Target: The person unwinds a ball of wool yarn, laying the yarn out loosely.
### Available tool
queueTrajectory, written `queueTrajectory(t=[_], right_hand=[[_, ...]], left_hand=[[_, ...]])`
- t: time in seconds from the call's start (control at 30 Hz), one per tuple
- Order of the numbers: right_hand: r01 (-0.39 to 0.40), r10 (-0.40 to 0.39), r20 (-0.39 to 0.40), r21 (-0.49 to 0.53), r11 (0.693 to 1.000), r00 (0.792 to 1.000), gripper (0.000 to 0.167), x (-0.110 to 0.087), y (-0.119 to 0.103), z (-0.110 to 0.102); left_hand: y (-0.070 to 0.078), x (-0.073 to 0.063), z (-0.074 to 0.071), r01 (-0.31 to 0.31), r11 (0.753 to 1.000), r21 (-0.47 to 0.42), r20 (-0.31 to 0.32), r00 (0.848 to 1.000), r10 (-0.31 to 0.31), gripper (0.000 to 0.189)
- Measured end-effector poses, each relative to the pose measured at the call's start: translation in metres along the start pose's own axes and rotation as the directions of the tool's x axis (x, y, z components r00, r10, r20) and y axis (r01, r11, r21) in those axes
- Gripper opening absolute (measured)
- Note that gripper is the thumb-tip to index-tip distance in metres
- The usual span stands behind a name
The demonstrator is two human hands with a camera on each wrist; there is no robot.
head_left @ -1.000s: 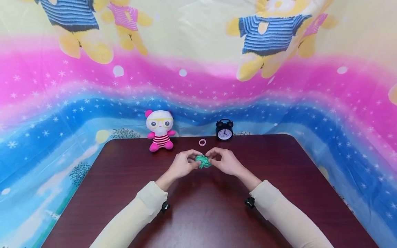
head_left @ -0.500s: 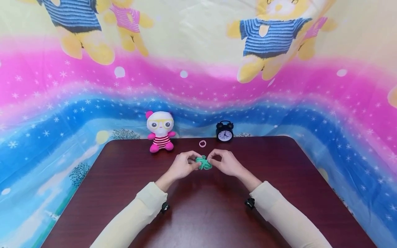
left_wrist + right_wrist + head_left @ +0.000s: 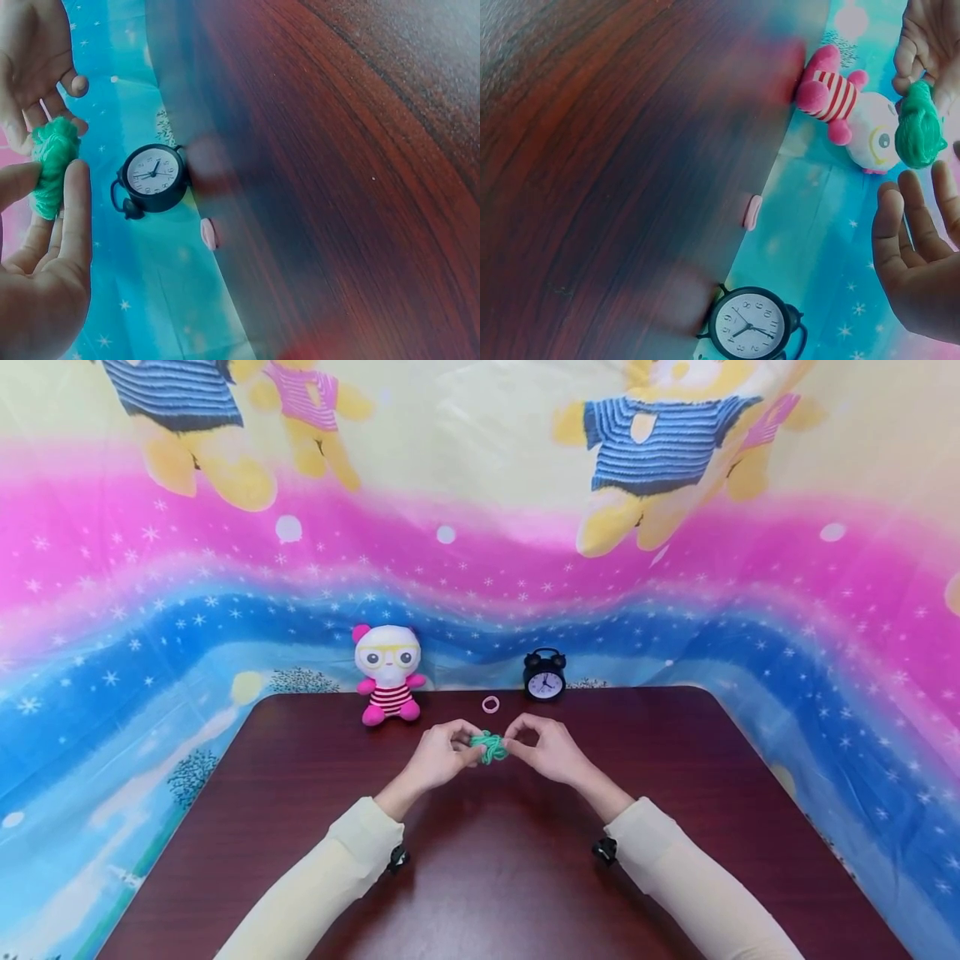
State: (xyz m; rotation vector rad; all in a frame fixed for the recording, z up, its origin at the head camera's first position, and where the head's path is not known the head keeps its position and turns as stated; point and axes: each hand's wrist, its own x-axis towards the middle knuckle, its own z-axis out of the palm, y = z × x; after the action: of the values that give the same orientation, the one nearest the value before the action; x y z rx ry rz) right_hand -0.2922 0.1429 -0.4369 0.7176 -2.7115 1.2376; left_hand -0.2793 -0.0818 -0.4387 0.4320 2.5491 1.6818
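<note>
A small bundle of green yarn [image 3: 489, 747] is held up above the table's far part, wound in thick strands. My left hand [image 3: 442, 753] pinches its left side between thumb and fingers; in the left wrist view the yarn [image 3: 54, 161] shows between them. At the bundle's right side is my right hand [image 3: 547, 750], its fingertips close to the strands. The right wrist view has the fingers of this right hand [image 3: 919, 255] fairly straight and spread, a small gap below the yarn [image 3: 919, 129]. The thumb there is mostly out of frame.
Behind the hands a pink ring-shaped band [image 3: 491, 704] lies near the far edge of the dark red table [image 3: 480, 877]. A plush panda [image 3: 388, 675] sits to its left, a black alarm clock [image 3: 544, 675] stands to its right. A printed cloth [image 3: 480, 560] hangs behind.
The green bundle has shifted slightly left and its strands lie differently. My right hand remains beside it with small finger movements, and my left hand keeps its pinch.
</note>
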Motion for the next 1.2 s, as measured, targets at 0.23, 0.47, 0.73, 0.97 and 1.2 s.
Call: queueTrajectory(t=[0.23, 0.47, 0.73, 0.97, 1.2], right_hand=[[0.062, -0.062, 0.014, -0.029, 0.998, 0.998, 0.011, -0.0001, 0.0008, 0.0006], [0.025, -0.022, 0.062, -0.045, 0.999, 0.998, 0.028, -0.0008, -0.0021, -0.0008], [0.018, -0.015, 0.052, -0.050, 0.999, 0.999, 0.012, -0.0008, -0.0025, -0.0009], [0.002, 0.001, 0.048, -0.061, 0.998, 0.999, 0.012, 0.0004, -0.0029, -0.0020], [-0.025, 0.027, 0.050, -0.046, 0.999, 0.998, 0.013, 0.0013, -0.0020, -0.0020]], left_hand=[[0.0020, 0.0002, 0.0001, 0.016, 0.996, -0.086, 0.031, 0.999, -0.013, 0.025], [0.0033, 0.0000, 0.0000, 0.040, 0.980, -0.195, 0.061, 0.998, -0.028, 0.028], [0.0017, -0.0011, -0.0005, 0.040, 0.990, -0.136, 0.095, 0.995, -0.027, 0.028], [0.0029, -0.0023, -0.0027, -0.011, 0.997, -0.076, 0.094, 0.995, 0.018, 0.034], [0.0013, -0.0006, -0.0028, -0.059, 0.998, 0.019, 0.092, 0.994, 0.057, 0.032]])
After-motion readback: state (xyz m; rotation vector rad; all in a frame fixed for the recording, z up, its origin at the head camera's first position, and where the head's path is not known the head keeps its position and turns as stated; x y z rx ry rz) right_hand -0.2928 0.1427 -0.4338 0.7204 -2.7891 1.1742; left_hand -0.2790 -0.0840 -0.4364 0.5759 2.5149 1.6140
